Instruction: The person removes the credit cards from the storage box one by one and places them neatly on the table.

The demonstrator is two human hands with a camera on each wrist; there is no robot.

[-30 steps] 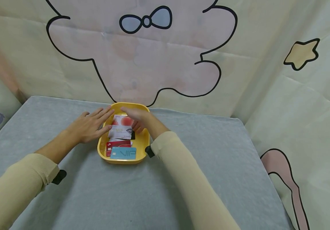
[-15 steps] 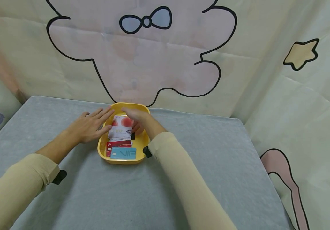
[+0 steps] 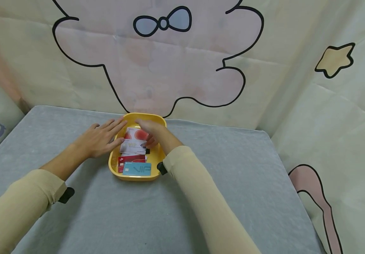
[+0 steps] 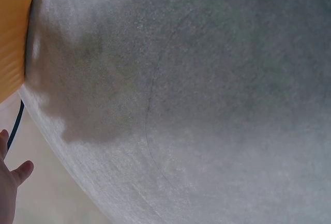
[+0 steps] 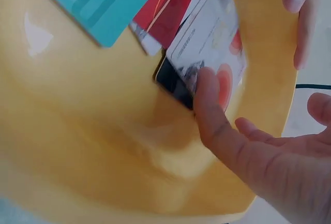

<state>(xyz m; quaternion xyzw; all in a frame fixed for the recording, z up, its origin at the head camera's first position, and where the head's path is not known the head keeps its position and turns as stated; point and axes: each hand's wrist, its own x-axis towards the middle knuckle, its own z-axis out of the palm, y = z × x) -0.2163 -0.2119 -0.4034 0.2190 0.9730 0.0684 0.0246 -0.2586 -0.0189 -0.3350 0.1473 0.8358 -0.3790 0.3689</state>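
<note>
Several cards lie in a yellow tray (image 3: 157,169). Nearest the person is a teal VIP card (image 3: 137,169), partly over a red card (image 3: 131,158). Farther in sits a white VIP card (image 3: 133,146) with red circles, a black card (image 5: 176,85) showing from under its edge. My right hand (image 3: 155,130) reaches over the right rim; in the right wrist view one bent finger touches the white card's printed face, with the thumb apart. My left hand (image 3: 98,141) lies along the left rim, fingers straight and spread, thumb tip by the white card.
A grey cloth (image 3: 106,218) covers the table, and the tray stands near its back edge. Behind hangs a pale curtain (image 3: 281,42) with cartoon drawings. Each sleeve cuff carries a small black device (image 3: 66,195).
The right forearm has shifted slightly left, and a right fingertip now reaches farther over the white card's edge. The left hand stays at the rim.
</note>
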